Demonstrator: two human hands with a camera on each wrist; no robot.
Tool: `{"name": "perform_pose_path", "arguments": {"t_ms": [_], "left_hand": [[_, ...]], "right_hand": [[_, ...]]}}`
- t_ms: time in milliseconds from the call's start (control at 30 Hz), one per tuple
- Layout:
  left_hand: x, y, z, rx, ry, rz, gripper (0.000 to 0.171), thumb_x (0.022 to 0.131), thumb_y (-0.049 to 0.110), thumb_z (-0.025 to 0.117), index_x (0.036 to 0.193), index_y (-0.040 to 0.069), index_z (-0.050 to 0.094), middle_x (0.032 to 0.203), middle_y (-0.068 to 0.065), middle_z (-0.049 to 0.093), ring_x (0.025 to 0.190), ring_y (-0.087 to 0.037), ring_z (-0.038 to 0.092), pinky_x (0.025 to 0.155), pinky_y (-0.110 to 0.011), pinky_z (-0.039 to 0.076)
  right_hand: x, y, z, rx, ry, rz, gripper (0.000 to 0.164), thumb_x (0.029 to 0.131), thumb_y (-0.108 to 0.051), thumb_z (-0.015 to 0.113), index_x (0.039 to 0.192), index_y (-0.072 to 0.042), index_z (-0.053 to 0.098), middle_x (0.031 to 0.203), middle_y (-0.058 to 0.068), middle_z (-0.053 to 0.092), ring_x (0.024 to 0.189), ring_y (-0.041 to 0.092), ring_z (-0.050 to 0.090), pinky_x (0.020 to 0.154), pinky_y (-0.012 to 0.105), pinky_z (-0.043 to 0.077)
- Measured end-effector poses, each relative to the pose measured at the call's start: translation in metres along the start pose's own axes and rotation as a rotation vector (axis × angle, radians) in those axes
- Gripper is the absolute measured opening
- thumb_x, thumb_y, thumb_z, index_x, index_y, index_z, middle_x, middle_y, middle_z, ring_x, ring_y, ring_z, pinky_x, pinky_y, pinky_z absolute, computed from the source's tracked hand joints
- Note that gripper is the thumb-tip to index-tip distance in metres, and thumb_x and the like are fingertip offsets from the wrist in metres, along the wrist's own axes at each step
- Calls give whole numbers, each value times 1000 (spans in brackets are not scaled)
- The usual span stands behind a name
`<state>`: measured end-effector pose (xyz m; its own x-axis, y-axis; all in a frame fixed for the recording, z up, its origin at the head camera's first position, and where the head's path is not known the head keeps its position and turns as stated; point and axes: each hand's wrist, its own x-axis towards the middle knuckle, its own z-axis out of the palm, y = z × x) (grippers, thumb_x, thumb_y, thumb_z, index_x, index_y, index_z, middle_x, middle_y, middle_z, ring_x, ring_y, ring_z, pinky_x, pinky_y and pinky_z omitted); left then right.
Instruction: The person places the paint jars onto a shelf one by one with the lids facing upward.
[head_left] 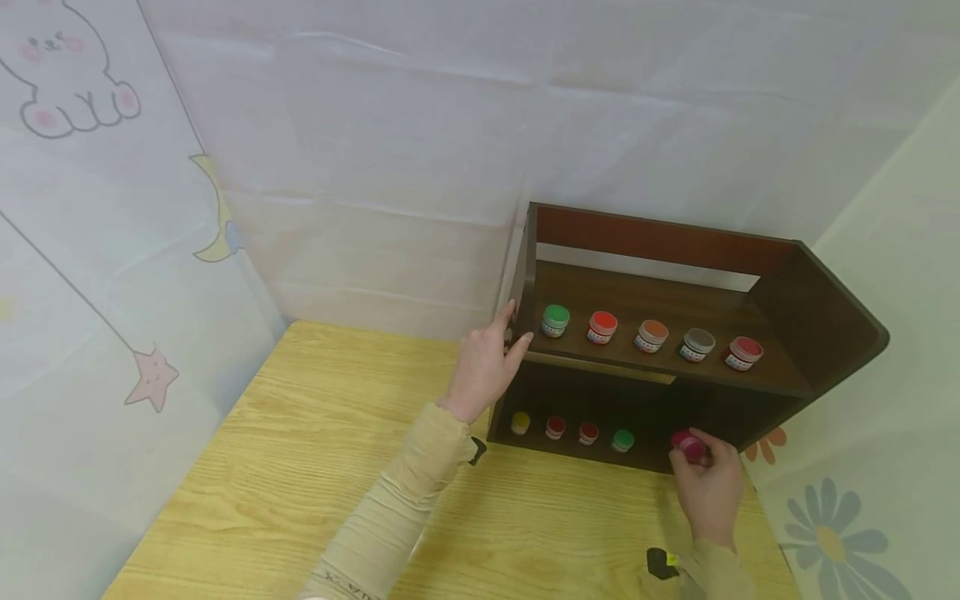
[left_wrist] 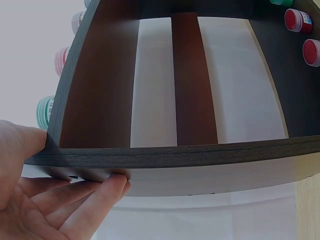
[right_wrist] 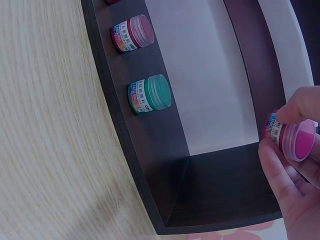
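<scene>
A dark brown two-tier shelf (head_left: 645,364) stands on the wooden table. At its left side, my left hand (head_left: 482,367) grips the side panel (left_wrist: 210,159), thumb at the front edge and fingers against the outer face. My right hand (head_left: 708,487) holds a magenta paint jar (right_wrist: 302,140) with a clear lid between thumb and fingers. This jar is in front of the lower tier's right end, tilted, apart from the shelf board in the right wrist view. Left of it on the lower tier stands a green paint jar (head_left: 622,441), nearest in the row.
Several paint jars line the upper tier, from a green jar (head_left: 555,321) to a pinkish-red jar (head_left: 744,353). Below, a yellow jar (head_left: 521,422) and two dark red jars (head_left: 555,427) continue the row. Printed cloth walls (head_left: 360,167) stand behind the table (head_left: 300,467).
</scene>
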<state>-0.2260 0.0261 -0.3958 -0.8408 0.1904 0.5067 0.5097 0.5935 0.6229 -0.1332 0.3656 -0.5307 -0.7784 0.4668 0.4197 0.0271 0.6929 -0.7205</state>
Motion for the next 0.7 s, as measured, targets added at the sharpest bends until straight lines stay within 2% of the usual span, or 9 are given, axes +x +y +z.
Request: {"name": "perform_pose_path", "arguments": {"t_ms": [300, 533, 700], "left_hand": [[0, 1, 0, -12, -2, -4, 59, 103, 24, 64, 149, -6, 45, 56, 0, 51, 38, -8, 39, 39, -22, 35], [0, 2, 0, -5, 8, 6, 58, 103, 24, 65, 148, -6, 46, 59, 0, 53, 39, -7, 39, 40, -22, 36], [0, 1, 0, -10, 1, 0, 58, 103, 24, 64, 149, -6, 45, 58, 0, 52, 40, -8, 41, 39, -22, 36]], "right_hand": [[6, -6, 1, 1, 16, -63, 31, 86, 0, 74, 117, -1, 73, 103, 17, 60, 76, -5, 47, 64, 5, 37], [13, -6, 1, 64, -30, 56, 38, 89, -5, 72, 124, 4, 61, 109, 20, 65, 70, -13, 50, 61, 5, 41], [22, 4, 4, 47, -27, 52, 36, 87, -6, 74, 121, 3, 65, 100, 21, 68, 67, -13, 50, 58, 7, 41]]}}
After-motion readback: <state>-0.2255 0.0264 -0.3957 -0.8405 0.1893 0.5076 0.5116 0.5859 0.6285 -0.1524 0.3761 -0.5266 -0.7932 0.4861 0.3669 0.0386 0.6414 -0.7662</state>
